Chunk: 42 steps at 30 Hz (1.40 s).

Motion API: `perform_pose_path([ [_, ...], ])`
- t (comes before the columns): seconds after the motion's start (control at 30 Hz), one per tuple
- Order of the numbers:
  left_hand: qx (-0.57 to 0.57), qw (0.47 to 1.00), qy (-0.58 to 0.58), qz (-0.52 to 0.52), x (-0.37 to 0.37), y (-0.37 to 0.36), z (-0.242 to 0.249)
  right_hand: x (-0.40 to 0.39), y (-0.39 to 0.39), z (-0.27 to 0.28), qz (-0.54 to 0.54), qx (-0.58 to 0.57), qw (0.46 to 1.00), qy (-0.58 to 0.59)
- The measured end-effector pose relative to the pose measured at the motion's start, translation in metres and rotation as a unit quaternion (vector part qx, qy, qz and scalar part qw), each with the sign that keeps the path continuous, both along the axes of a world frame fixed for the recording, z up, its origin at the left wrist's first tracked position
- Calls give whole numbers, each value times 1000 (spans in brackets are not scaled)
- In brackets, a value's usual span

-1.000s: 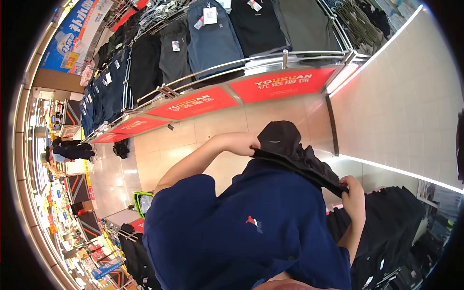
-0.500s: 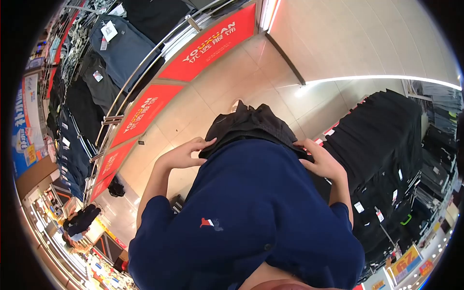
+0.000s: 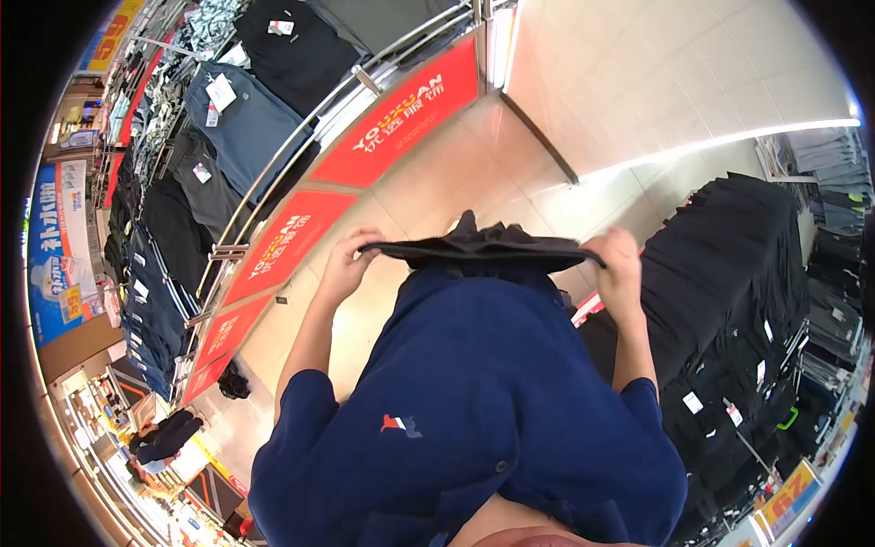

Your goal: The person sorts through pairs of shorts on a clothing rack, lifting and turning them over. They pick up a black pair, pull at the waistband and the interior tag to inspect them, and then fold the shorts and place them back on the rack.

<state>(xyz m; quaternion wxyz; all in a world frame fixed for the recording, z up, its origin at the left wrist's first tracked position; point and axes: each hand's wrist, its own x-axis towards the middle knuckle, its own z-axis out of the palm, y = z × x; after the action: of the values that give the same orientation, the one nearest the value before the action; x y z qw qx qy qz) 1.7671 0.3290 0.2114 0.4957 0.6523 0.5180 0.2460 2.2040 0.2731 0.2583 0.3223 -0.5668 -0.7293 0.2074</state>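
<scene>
A pair of black pants (image 3: 483, 251) is held out in front of my waist, with its waistband pulled wide into a nearly straight line. My left hand (image 3: 349, 260) is closed on the left end of the waistband, thumb and fingers pinching the edge. At the opposite end, my right hand (image 3: 618, 260) grips the band in a fist, slightly blurred. Below the waistband the cloth hangs bunched, and the legs are mostly hidden from view. The navy polo shirt (image 3: 474, 365) I wear lies just behind the pants.
On the left stands a curved metal rail (image 3: 273, 150) with red sign panels (image 3: 396, 114) and hanging pants (image 3: 241, 118). A long rack of black garments (image 3: 729, 264) is close on my right. Tiled floor (image 3: 437, 173) and a pale wall panel (image 3: 674, 73) lie ahead.
Both hands have moved forward and slightly outward, away from my body. The waistband, earlier bunched against my waist, is now stretched wide between them.
</scene>
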Motion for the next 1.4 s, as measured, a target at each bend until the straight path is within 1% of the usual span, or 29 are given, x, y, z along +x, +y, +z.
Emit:
perform_pose_path([
  [0.03, 33, 999, -15, 9, 6, 10, 9, 0, 9, 9, -30, 83, 996, -18],
  [0.1, 111, 989, -72, 63, 22, 36, 32, 0, 30, 33, -79, 147, 985, 32],
  [0.13, 135, 981, -116, 74, 30, 48, 46, -2, 36, 47, -117, 130, 982, 73],
  [0.17, 164, 971, -159, 78, 34, 61, 55, 0, 46, 56, -123, 157, 975, 99],
  [0.23, 179, 944, -253, 109, 41, 77, 75, 1, 59, 76, -120, 195, 961, 156],
  [0.27, 223, 932, -276, 72, 40, 86, 88, 3, 63, 87, -94, 241, 955, 147],
  [0.3, 246, 925, -282, 65, 37, 92, 96, 6, 66, 97, -67, 286, 946, 137],
  [0.33, 276, 913, -295, 49, 38, 95, 111, 7, 65, 108, -47, 303, 939, 157],
  [0.4, 342, 890, -303, 11, 42, 94, 144, 8, 56, 130, -38, 325, 935, 138],
  [0.43, 372, 881, -291, 10, 46, 91, 159, 10, 51, 139, -29, 337, 932, 131],
  [0.5, 409, 864, -294, -22, 44, 82, 183, 11, 39, 152, -1, 378, 917, 130],
  [0.57, 460, 833, -302, -52, 45, 73, 211, 10, 27, 167, 71, 400, 899, 165],
  [0.63, 503, 789, -343, -74, 48, 73, 229, 29, 27, 167, 197, 433, 863, 171],
  [0.67, 518, 767, -373, -70, 55, 77, 233, 23, 28, 164, 189, 450, 841, 232],
  [0.7, 533, 749, -382, -93, 58, 92, 232, 12, 39, 169, 182, 435, 847, 246],
  [0.73, 517, 762, -385, -67, 76, 100, 232, 1, 52, 175, 175, 417, 854, 258],
  [0.77, 473, 787, -395, -30, 98, 106, 226, -10, 63, 180, 167, 397, 862, 269],
  [0.8, 402, 822, -401, -49, 115, 117, 219, -24, 80, 181, 144, 364, 884, 256],
  [0.83, 367, 815, -440, -86, 137, 130, 210, -39, 96, 180, 119, 327, 906, 241],
  [0.87, 350, 817, -447, -106, 159, 136, 203, -52, 107, 181, 124, 312, 914, 228],
  [0.9, 305, 816, -473, -135, 181, 130, 200, -64, 117, 181, 128, 299, 921, 215],
  [0.93, 279, 820, -472, -163, 198, 134, 186, -74, 125, 178, 120, 288, 922, 228],
  [0.97, 148, 778, -573, -211, 218, 125, 176, -82, 128, 175, 113, 273, 924, 241],
  [1.0, 37, 766, -625, -150, 224, 104, 176, -88, 128, 175, 106, 276, 924, 243],
  [1.07, -49, 725, -677, -113, 229, 94, 177, -91, 128, 166, 97, 272, 926, 242],
  [1.13, -8, 696, -700, -160, 229, 96, 167, -93, 125, 161, 90, 252, 930, 252],
  [1.23, -174, 642, -733, -143, 220, 87, 164, -100, 120, 160, 83, 227, 925, 294],
  [1.33, -144, 688, -700, -128, 219, 86, 151, -99, 117, 154, 78, 224, 934, 268],
  [1.4, -212, 682, -695, -80, 218, 83, 149, -97, 116, 150, 89, 212, 933, 278],
])
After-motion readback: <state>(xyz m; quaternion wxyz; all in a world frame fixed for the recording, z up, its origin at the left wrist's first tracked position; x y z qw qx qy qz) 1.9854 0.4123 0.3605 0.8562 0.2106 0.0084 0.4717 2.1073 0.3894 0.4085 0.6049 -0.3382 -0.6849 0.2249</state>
